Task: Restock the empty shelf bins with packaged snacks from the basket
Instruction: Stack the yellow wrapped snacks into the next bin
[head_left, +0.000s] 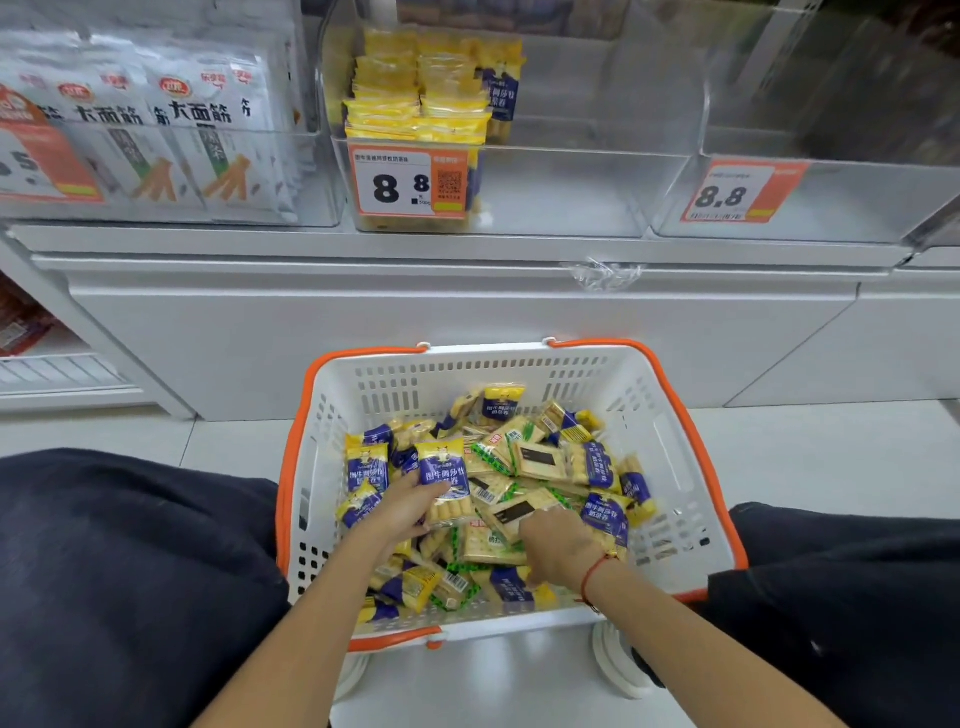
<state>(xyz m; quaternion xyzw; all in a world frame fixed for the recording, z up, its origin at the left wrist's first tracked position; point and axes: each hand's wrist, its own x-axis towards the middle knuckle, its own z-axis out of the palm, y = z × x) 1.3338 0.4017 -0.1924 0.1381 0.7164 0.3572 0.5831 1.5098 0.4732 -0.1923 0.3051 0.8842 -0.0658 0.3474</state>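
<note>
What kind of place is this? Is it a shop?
Most likely a shop, in its snack aisle. Clear shelf bins hold packets behind price tags, one reading 8.8, and a shopping basket full of snack packs sits on the floor.

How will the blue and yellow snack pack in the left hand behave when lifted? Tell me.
The blue and yellow snack pack is a glossy film wrapper, so it is probably light and a bit slippery. Pale sticks show through its clear lower part, so it likely stays fairly stiff but could crack if the left hand squeezes.
</note>
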